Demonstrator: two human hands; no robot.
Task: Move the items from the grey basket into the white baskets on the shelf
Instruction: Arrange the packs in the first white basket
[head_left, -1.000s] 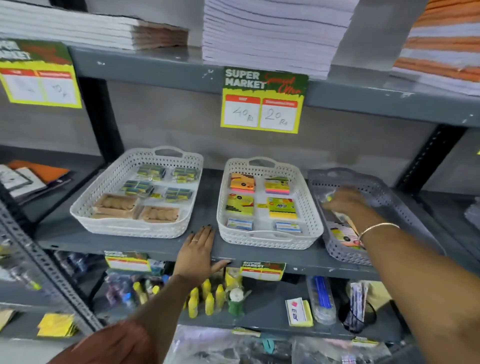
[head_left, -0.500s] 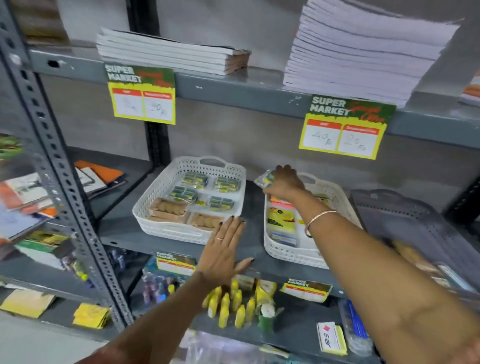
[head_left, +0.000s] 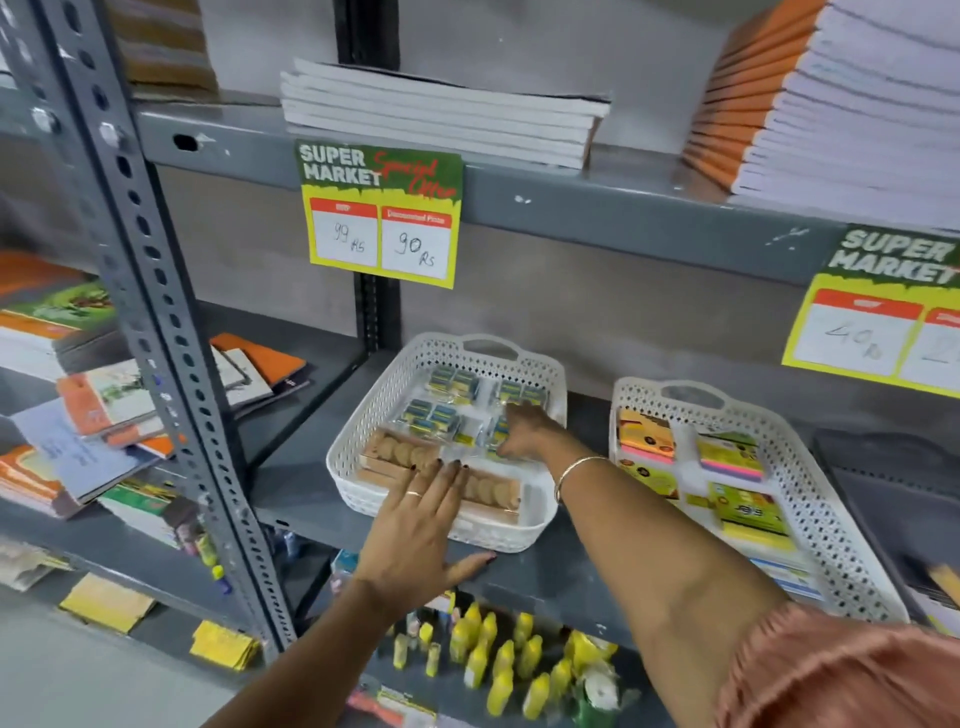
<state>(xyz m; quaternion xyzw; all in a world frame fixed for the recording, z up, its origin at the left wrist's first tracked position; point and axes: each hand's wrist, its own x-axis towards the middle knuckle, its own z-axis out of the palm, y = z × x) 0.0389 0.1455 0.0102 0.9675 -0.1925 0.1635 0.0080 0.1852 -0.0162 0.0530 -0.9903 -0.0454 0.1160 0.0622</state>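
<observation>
The left white basket (head_left: 375, 400) sits on the grey shelf and holds clear packets of blue-and-yellow items (head_left: 453, 383) at the back and brown packs of round pieces (head_left: 397, 451) at the front. My right hand (head_left: 527, 434) reaches into this basket, fingers curled on one more clear packet (head_left: 497, 435) lying among the others. My left hand (head_left: 415, 535) lies flat and open over the basket's front rim, thumb on the shelf edge. The right white basket (head_left: 844, 525) holds bright sticky-note pads (head_left: 645, 435). The grey basket (head_left: 896, 499) shows only partly at the far right, blurred.
A perforated steel upright (head_left: 171, 332) stands on the left, with stacked books (head_left: 83, 415) behind it. Notebook piles (head_left: 441, 111) fill the shelf above, whose edge carries price signs (head_left: 382, 213). Small yellow bottles (head_left: 498, 660) stand on the shelf below.
My right hand carried a clear packet from the grey basket, past the right white basket, into the left white basket. The view swung left. My left hand slid up onto the basket's front rim.
</observation>
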